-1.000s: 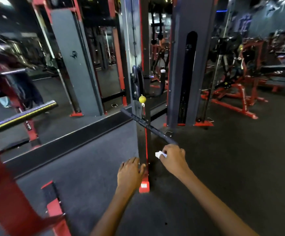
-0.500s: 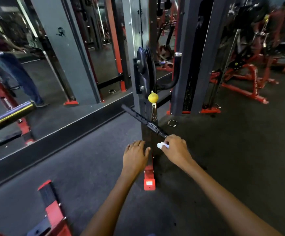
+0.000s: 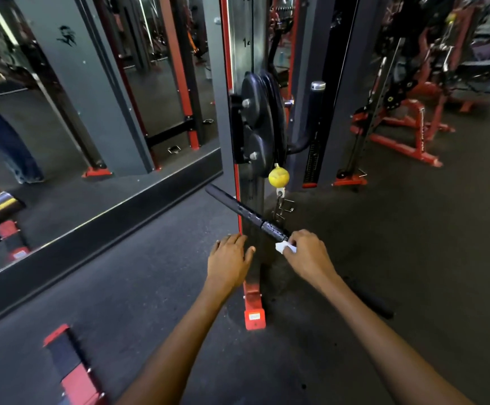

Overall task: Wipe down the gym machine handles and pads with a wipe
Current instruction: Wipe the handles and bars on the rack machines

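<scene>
My right hand point(image 3: 308, 260) has the white wipe point(image 3: 285, 247) pinched in curled fingers, right against the near end of the visible black bar handle point(image 3: 245, 210) hanging below the yellow ball point(image 3: 278, 177). The bar runs on under my wrist and pokes out past my forearm. My left hand point(image 3: 228, 263) hovers just left of the bar, fingers relaxed, holding nothing (can't tell if it touches the post).
</scene>
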Demonstrator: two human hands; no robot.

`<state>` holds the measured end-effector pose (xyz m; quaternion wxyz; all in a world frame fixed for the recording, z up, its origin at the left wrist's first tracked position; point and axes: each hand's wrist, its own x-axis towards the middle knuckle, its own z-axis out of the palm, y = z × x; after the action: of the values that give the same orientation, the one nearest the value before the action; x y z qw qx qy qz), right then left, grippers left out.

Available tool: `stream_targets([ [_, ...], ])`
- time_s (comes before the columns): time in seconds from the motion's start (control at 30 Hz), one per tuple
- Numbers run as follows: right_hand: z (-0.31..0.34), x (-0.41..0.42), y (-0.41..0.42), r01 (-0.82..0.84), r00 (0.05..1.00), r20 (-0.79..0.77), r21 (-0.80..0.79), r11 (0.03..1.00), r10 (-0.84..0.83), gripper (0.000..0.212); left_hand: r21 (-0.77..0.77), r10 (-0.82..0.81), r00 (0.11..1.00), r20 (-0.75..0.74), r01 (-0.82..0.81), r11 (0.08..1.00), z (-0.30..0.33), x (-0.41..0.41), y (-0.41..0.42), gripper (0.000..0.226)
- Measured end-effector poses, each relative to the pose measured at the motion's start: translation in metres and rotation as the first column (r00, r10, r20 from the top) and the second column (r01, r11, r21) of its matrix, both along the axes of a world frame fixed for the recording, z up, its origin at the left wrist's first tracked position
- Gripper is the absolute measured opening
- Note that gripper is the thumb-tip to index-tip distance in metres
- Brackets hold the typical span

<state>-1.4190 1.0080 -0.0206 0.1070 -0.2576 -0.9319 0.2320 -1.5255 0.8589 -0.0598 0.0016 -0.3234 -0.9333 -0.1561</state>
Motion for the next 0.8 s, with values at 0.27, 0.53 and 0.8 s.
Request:
stream_targets([
  [0.27,-0.009,-0.029,-0.019,0.039,0.999,-0.013,-0.076,0.996,-0.04,0.026,-0.031,-0.041,0.999,-0.017,0.041,0.999,0.001,-0.048,-0.017,0.049],
  [0.53,-0.014,-0.107,-0.035,0.104,0.994,-0.018,-0.105,0.989,-0.107,0.027,-0.015,-0.131,0.988,-0.088,0.13,0.991,0.002,-0.191,0.0,0.059],
  [0.8,-0.026,-0.173,-0.047,0.38,0.879,-0.209,-0.237,0.894,-0.428,0.015,-0.166,-0.579,0.814,0.057,0.579,0.798,-0.011,-0.319,0.022,0.078],
])
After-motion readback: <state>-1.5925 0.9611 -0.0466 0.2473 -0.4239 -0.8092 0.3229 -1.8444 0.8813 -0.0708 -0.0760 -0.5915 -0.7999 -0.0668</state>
